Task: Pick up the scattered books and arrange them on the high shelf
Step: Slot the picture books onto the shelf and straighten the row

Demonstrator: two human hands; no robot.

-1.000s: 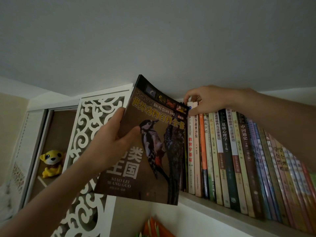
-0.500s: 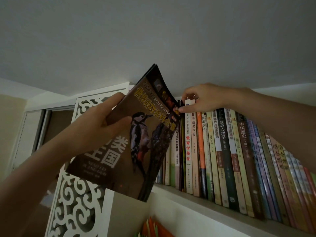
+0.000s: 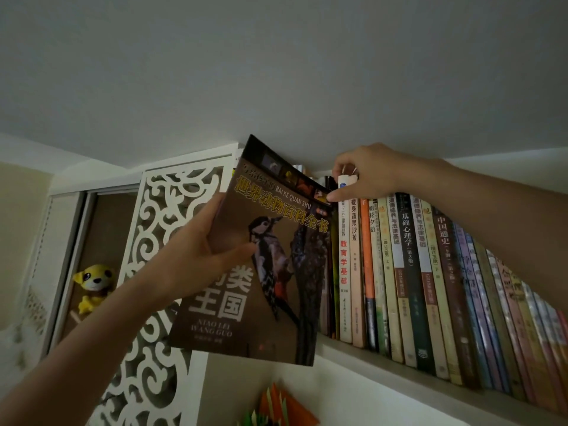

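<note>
A: What does the room look like up there?

B: A plain grey-white ceiling (image 3: 276, 72) fills the upper half. Under it runs a high white shelf (image 3: 399, 375), sloping down to the right in this view, packed with a row of upright books (image 3: 430, 272), spines out.

A: And the left side?

B: A white fretwork panel (image 3: 159, 210) with scroll cut-outs stands left of the shelf. Further left is a darker recess with a yellow plush toy (image 3: 93, 284) inside. Something orange and green (image 3: 276, 407) pokes up at the bottom edge; I cannot tell what.

A: Where is the book being shelved?

B: The bird book (image 3: 261, 272), dark brown with a woodpecker on its cover, is at the left end of the row, tilted, its right edge against the shelved books and its lower corner hanging below the shelf edge.

A: The hands?

B: The left hand (image 3: 196, 253) grips its left edge, thumb across the cover. The right hand (image 3: 365, 173) pinches the top of a white spine (image 3: 344, 256), its thumb touching the bird book's top corner.
</note>
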